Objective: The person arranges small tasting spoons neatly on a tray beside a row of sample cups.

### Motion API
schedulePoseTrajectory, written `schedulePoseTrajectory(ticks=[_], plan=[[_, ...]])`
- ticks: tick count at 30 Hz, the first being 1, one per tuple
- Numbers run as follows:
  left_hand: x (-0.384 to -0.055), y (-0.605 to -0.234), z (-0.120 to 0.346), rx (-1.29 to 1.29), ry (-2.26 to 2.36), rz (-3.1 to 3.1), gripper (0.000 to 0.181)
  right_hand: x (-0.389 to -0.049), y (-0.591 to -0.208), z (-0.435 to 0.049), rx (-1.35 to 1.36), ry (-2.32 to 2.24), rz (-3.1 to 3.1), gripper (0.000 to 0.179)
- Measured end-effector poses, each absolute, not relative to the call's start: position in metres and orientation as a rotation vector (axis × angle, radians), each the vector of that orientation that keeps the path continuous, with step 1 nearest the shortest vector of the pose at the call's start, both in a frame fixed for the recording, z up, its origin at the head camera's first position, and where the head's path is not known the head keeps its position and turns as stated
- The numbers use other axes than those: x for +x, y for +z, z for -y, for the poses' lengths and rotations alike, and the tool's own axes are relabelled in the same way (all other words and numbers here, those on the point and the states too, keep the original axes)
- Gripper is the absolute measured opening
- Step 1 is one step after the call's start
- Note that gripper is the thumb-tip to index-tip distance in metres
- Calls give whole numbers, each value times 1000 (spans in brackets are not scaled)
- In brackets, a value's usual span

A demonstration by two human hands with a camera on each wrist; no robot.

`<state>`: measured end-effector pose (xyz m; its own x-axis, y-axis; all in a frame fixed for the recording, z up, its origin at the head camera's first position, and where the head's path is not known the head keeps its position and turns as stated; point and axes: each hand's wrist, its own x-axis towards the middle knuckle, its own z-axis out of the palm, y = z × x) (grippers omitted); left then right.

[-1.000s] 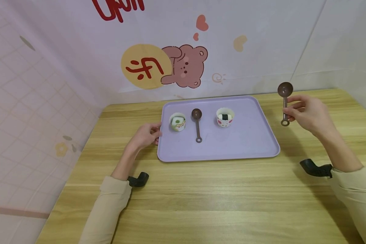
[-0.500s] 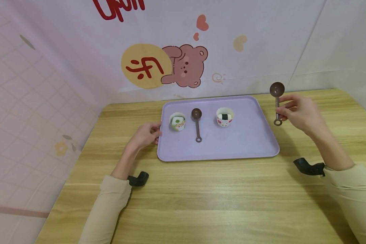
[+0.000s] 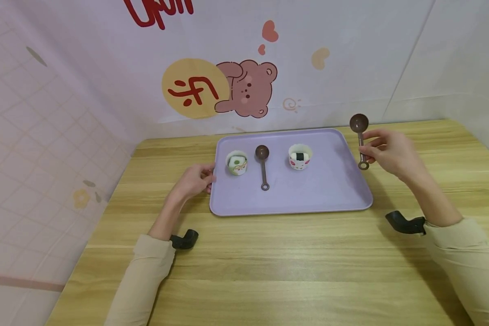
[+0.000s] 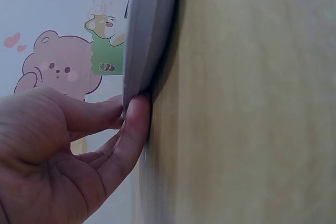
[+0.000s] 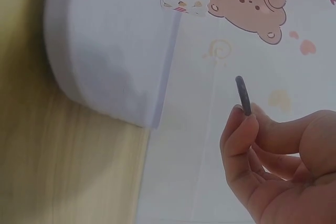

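My right hand [image 3: 393, 151] pinches a brown measuring spoon [image 3: 359, 123] by its handle, bowl up, raised at the tray's right edge. In the right wrist view only the end of the spoon's handle [image 5: 242, 94] shows above the fingertips. My left hand [image 3: 193, 181] grips the left rim of the lilac tray [image 3: 291, 212], with thumb and fingers pinching the edge in the left wrist view. A second brown measuring spoon [image 3: 263, 167] lies on the tray. To its left stands a paper cup [image 3: 238, 164] holding a white-and-green piece; to its right, another cup [image 3: 299, 158] holds a white piece with a black band.
The tray rests on a wooden table [image 3: 269, 267] near the back wall [image 3: 342, 90], which is printed with a bear [image 3: 250, 88]. Black curved mounts [image 3: 405, 222] sit at both wrists.
My right hand has moved left with the measuring spoon, from beyond the tray to its right edge, and sunk slightly in the last half second. The left hand has stayed on the rim.
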<state>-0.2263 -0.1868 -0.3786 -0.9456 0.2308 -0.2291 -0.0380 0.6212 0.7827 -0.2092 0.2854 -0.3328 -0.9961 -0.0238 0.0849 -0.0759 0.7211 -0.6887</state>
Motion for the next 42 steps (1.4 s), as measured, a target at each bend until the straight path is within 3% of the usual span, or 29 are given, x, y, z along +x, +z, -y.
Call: schedulePoseTrajectory(ticks=[42], plan=[[-228,-382,189,179,1227,-2551,52,-228,-353,-262,185,1256,2963,37]])
